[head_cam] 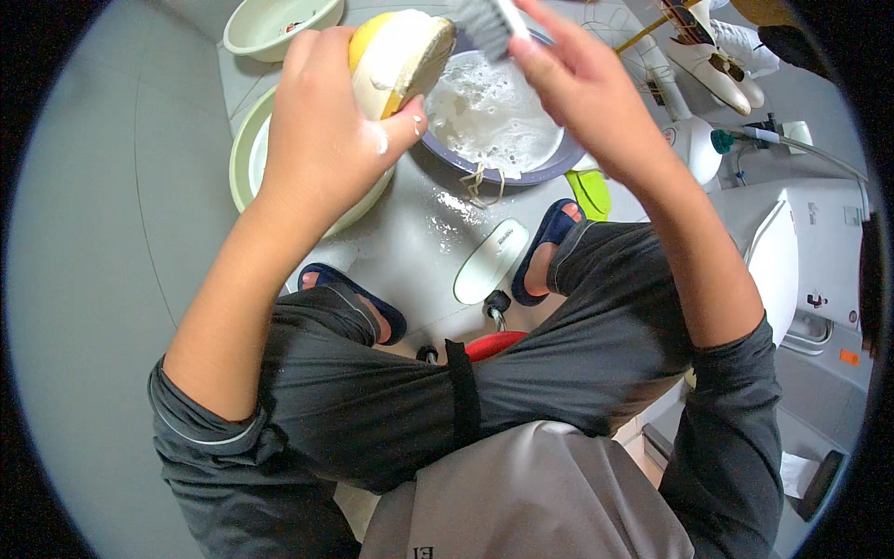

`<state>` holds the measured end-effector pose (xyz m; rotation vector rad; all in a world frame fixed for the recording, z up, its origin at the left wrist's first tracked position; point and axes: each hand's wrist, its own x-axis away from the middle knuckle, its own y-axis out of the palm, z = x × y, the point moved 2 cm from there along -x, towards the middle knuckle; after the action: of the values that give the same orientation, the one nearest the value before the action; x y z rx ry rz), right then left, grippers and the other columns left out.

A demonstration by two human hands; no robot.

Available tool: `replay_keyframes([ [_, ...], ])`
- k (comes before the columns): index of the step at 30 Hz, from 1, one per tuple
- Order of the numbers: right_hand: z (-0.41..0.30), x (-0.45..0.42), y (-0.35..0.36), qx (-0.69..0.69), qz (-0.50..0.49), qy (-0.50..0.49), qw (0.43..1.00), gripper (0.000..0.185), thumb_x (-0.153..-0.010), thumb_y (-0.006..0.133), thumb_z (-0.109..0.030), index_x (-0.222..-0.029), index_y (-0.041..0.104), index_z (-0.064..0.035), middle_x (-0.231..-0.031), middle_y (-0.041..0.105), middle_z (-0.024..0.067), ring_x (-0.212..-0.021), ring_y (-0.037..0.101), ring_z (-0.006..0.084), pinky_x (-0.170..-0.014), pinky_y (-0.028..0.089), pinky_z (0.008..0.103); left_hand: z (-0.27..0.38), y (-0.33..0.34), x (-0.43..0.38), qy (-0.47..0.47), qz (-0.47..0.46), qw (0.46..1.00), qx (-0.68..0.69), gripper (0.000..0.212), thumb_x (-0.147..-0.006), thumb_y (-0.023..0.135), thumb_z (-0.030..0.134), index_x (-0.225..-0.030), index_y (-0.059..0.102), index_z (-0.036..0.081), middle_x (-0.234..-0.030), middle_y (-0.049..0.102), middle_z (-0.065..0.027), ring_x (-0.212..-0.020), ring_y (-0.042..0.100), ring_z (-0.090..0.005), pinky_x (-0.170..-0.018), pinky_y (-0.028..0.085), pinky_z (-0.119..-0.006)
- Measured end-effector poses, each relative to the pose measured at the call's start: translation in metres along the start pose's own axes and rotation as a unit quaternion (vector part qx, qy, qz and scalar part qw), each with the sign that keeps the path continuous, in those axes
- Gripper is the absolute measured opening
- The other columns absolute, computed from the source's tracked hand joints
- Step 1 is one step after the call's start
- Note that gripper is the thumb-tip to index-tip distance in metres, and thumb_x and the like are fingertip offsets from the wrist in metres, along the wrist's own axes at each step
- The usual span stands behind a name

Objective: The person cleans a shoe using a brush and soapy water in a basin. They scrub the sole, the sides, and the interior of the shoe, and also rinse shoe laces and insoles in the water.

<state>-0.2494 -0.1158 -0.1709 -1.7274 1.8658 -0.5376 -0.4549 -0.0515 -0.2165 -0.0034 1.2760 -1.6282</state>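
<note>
My left hand (321, 133) grips a yellow and white shoe (401, 59) lathered with white foam; its sole edge faces right. Foam also clings to that hand's thumb. In my right hand (580, 84) is a scrubbing brush (489, 28) with grey bristles, blurred and partly cut off by the top edge of the view. The bristles are close to the shoe's right side; I cannot tell whether they touch. Below both hands stands a purple-grey basin (503, 171) of cloudy, sudsy water (492, 119). Pale shoelaces (482, 185) hang over its near rim.
A pale green basin (241, 175) sits partly behind my left hand, with another green basin (283, 45) farther off. Foam spots (450, 213) and a white insole (491, 260) lie on the tiled floor. At right are a lime-green item (590, 192), a white bottle (695, 150) and white shoes (712, 77).
</note>
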Motion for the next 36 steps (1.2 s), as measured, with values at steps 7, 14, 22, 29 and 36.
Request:
replay_keyframes([
  [7,0.052,-0.016,0.037,-0.262,0.000,-0.017,0.965,0.048,-0.085,0.078,-0.033,-0.120,0.060,-0.0046,-0.103,0.068,0.0034,-0.091,0.063,0.0108,-0.073,0.051,0.0282,0.007,0.008,-0.009,-0.184,-0.064,0.936,0.293,0.046,-0.075,0.078,0.024,-0.108,0.062,-0.004,-0.101,0.066,-0.0168,-0.089,0.066,-0.0256,-0.083,0.051,-0.034],
  [14,0.044,-0.018,0.051,-0.411,-0.039,0.000,0.911,0.041,-0.077,0.084,-0.021,-0.110,0.065,-0.0033,-0.097,0.071,0.0041,-0.080,0.066,0.0117,-0.062,0.050,0.0275,0.013,0.000,-0.017,-0.276,-0.046,0.774,0.569,0.039,-0.085,0.073,0.021,-0.114,0.059,-0.002,-0.106,0.067,-0.0106,-0.093,0.066,-0.0167,-0.085,0.051,-0.031],
  [22,0.053,-0.035,0.032,-0.571,-0.140,0.036,0.808,0.027,-0.092,0.069,-0.026,-0.112,0.062,-0.0092,-0.100,0.067,-0.0020,-0.078,0.064,0.0045,-0.055,0.045,0.0177,-0.006,-0.031,-0.027,-0.129,-0.104,0.781,0.602,0.075,-0.095,0.055,0.050,-0.141,0.041,-0.008,-0.137,0.052,-0.0195,-0.129,0.050,-0.0255,-0.114,0.032,-0.036],
  [29,0.046,-0.047,0.034,-0.643,-0.094,0.001,0.760,0.026,-0.094,0.066,-0.032,-0.108,0.063,-0.0106,-0.091,0.064,-0.0048,-0.065,0.053,0.0002,-0.047,0.034,0.0144,0.041,-0.022,-0.002,-0.125,-0.056,0.957,0.254,0.077,-0.076,0.083,0.022,-0.136,0.043,-0.004,-0.130,0.056,-0.0180,-0.116,0.058,-0.0243,-0.099,0.045,-0.035],
  [36,0.026,-0.041,0.041,-0.461,-0.033,0.072,0.884,0.027,-0.093,0.068,-0.034,-0.105,0.059,-0.0113,-0.091,0.064,-0.0034,-0.075,0.059,0.0062,-0.048,0.035,0.0237,0.027,-0.028,0.000,-0.179,-0.021,0.981,0.073,0.061,-0.073,0.082,0.028,-0.117,0.051,-0.001,-0.106,0.067,-0.0225,-0.099,0.067,-0.0331,-0.087,0.051,-0.041],
])
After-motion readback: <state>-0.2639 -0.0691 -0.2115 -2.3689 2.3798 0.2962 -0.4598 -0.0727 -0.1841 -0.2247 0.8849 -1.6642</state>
